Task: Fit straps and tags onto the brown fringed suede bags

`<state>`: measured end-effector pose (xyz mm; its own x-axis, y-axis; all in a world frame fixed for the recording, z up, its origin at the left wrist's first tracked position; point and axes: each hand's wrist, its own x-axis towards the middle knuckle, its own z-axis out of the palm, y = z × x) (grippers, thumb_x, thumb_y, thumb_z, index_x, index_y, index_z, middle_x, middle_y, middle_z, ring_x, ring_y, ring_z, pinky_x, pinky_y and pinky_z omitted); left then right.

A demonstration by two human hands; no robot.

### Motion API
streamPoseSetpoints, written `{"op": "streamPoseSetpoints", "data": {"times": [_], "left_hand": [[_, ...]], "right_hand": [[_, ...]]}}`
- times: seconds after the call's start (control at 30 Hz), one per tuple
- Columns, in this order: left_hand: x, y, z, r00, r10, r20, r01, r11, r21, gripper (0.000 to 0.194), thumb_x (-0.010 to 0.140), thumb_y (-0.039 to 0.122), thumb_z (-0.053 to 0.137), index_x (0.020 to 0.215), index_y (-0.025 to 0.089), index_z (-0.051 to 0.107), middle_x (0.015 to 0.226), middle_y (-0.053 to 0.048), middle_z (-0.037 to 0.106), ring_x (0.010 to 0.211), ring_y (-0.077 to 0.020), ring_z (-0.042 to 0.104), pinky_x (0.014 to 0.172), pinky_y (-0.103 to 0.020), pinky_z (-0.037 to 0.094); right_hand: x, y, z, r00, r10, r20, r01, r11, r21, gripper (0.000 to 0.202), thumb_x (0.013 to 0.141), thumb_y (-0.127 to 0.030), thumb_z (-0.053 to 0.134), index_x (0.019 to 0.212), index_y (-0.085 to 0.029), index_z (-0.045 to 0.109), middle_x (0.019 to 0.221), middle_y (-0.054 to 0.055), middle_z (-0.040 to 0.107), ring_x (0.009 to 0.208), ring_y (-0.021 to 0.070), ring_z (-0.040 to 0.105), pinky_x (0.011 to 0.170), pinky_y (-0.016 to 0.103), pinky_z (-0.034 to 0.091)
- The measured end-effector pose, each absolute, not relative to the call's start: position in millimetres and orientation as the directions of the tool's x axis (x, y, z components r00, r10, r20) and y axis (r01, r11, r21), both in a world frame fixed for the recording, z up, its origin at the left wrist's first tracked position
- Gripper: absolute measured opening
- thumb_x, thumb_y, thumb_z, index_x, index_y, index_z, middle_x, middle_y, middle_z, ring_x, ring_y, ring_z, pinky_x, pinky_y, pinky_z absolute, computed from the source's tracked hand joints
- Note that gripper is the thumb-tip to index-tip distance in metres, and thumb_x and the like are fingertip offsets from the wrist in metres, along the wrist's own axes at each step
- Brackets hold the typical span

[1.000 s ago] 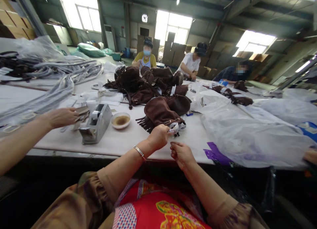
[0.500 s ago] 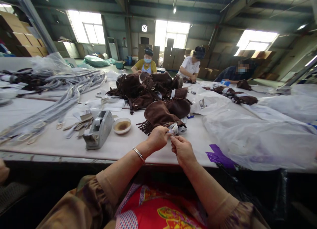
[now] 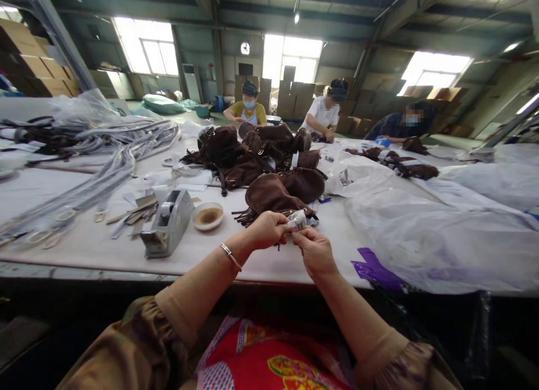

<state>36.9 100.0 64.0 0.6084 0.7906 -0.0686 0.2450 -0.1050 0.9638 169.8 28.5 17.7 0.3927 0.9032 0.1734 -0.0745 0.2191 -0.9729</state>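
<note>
A dark brown fringed bag (image 3: pixel 273 194) lies on the white table (image 3: pixel 252 261) in front of me. Pale crumpled wrapping (image 3: pixel 298 218) shows at the bag's near right end. My left hand (image 3: pixel 269 230) pinches the left side of this wrapping. My right hand (image 3: pixel 315 249) is closed at its lower right, thumb against fingers, close beside the left fingertips; what exactly it grips is too small to make out. Left of the hands are a shallow dish (image 3: pixel 208 216) with brown contents and a grey tape dispenser (image 3: pixel 168 224).
Behind the bag is a pile of brown bags (image 3: pixel 252 148). Plastic-wrapped straps (image 3: pixel 122 154) lie left. Clear plastic bags (image 3: pixel 442 232) and purple tape (image 3: pixel 377 268) are at right. Three people work across the table.
Both hands have shifted slightly, the right one a little up and to the right. More of the pale wrapping shows between them, and a dark strand now hangs below the fingers.
</note>
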Motion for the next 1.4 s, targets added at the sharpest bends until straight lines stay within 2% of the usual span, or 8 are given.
{"op": "streamPoseSetpoints", "data": {"times": [0.17, 0.27, 0.4, 0.5, 0.6, 0.93, 1.17, 1.4], "left_hand": [[31, 103, 69, 0.642, 0.759, -0.109, 0.266, -0.087, 0.96, 0.018, 0.085, 0.028, 0.064, 0.084, 0.01, 0.068, 0.062, -0.001, 0.062, 0.05, -0.009, 0.059, 0.052, -0.02, 0.051], [27, 103, 73, 0.66, 0.744, -0.108, 0.215, -0.049, 0.975, 0.02, 0.084, 0.029, 0.066, 0.084, 0.009, 0.068, 0.064, -0.001, 0.062, 0.052, -0.0091, 0.06, 0.056, -0.022, 0.054], [22, 105, 76, 0.705, 0.702, -0.105, 0.125, 0.024, 0.992, 0.024, 0.082, 0.031, 0.069, 0.09, 0.008, 0.068, 0.074, -0.004, 0.066, 0.057, -0.0094, 0.061, 0.061, -0.025, 0.057], [20, 106, 75, 0.716, 0.69, -0.106, 0.102, 0.047, 0.994, 0.031, 0.08, 0.037, 0.071, 0.092, 0.009, 0.068, 0.073, -0.004, 0.067, 0.057, -0.0104, 0.061, 0.061, -0.027, 0.057], [18, 108, 73, 0.728, 0.679, -0.095, 0.089, 0.044, 0.995, 0.038, 0.078, 0.044, 0.073, 0.092, 0.009, 0.068, 0.069, -0.004, 0.066, 0.057, -0.0113, 0.062, 0.059, -0.026, 0.056], [-6, 103, 49, 0.838, 0.529, -0.133, 0.146, 0.017, 0.989, 0.043, 0.077, 0.05, 0.073, 0.096, 0.011, 0.07, 0.086, -0.006, 0.068, 0.072, -0.0141, 0.064, 0.072, -0.03, 0.057], [-25, 83, 27, 0.868, 0.496, 0.023, 0.244, -0.467, 0.85, 0.025, 0.081, 0.027, 0.066, 0.104, 0.016, 0.068, 0.093, -0.003, 0.065, 0.082, -0.0151, 0.059, 0.071, -0.024, 0.048], [-17, 67, 17, 0.803, 0.562, 0.199, 0.375, -0.735, 0.565, 0.023, 0.081, 0.038, 0.072, 0.084, 0.015, 0.066, 0.084, -0.003, 0.057, 0.072, -0.0125, 0.052, 0.063, -0.022, 0.04]], "right_hand": [[181, 28, 27, 0.319, 0.897, 0.305, 0.166, 0.263, -0.95, 0.019, 0.074, -0.028, 0.074, 0.058, -0.02, 0.069, 0.074, 0.001, 0.06, 0.075, 0.0158, 0.054, 0.074, 0.029, 0.042], [184, 29, 31, 0.282, 0.901, 0.329, 0.196, 0.282, -0.939, 0.019, 0.076, -0.028, 0.074, 0.059, -0.021, 0.07, 0.074, 0.001, 0.06, 0.076, 0.0164, 0.055, 0.074, 0.029, 0.043], [185, 33, 30, 0.233, 0.935, 0.266, -0.018, 0.277, -0.961, 0.019, 0.071, -0.031, 0.08, 0.059, -0.02, 0.07, 0.078, 0.002, 0.064, 0.078, 0.017, 0.057, 0.077, 0.031, 0.047], [185, 38, 28, 0.183, 0.979, 0.088, -0.285, 0.139, -0.949, 0.023, 0.062, -0.032, 0.087, 0.059, -0.018, 0.069, 0.071, 0.002, 0.065, 0.069, 0.0157, 0.058, 0.069, 0.03, 0.05], [186, 43, 27, 0.131, 0.991, 0.004, -0.39, 0.055, -0.919, 0.027, 0.056, -0.031, 0.091, 0.067, -0.016, 0.071, 0.069, 0.002, 0.067, 0.063, 0.0154, 0.06, 0.062, 0.03, 0.052], [187, 27, 1, 0.011, 0.998, 0.059, -0.117, 0.06, -0.991, 0.026, 0.068, -0.037, 0.083, 0.082, -0.016, 0.077, 0.073, 0.003, 0.071, 0.053, 0.0129, 0.06, 0.054, 0.028, 0.051], [172, -11, -16, -0.047, 0.999, -0.014, -0.135, -0.02, -0.991, 0.022, 0.074, -0.03, 0.073, 0.092, -0.016, 0.072, 0.07, 0.001, 0.07, 0.065, 0.0147, 0.063, 0.064, 0.027, 0.05], [159, -22, -27, 0.008, 0.999, -0.031, 0.03, -0.031, -0.999, 0.017, 0.079, -0.028, 0.064, 0.091, -0.017, 0.066, 0.067, -0.002, 0.064, 0.056, 0.0127, 0.057, 0.053, 0.025, 0.046]]}}
